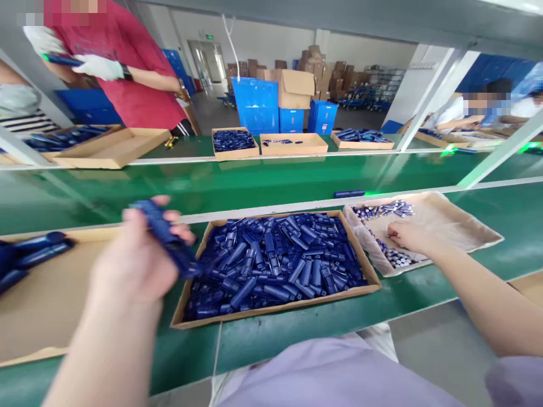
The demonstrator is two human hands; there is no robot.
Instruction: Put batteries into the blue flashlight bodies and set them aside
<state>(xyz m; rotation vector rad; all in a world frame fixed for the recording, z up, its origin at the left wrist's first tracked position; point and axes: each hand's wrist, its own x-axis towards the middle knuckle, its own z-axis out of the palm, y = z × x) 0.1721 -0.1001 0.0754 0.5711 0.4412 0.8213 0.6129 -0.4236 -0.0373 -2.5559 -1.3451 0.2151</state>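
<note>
My left hand [139, 254] is closed round a long dark blue plastic casing [167, 234], held tilted above the table at the left edge of a cardboard tray [271, 310]. That tray is heaped with similar blue casings [271, 254]. My right hand [409, 236] reaches into a lined tray [462, 223] on the right, which holds small cylindrical batteries [396, 259] with shiny ends. Its fingers are bent and drawn together over the bottom of the tray; whatever is between the fingertips is hidden.
Another cardboard tray [38, 316] with several blue pieces [38, 251] stands at left. A green conveyor belt [254, 183] runs behind, carrying a blue casing [349, 193] near a green light. Beyond it are more trays [294, 146], a person in red [127, 68] and other seated people.
</note>
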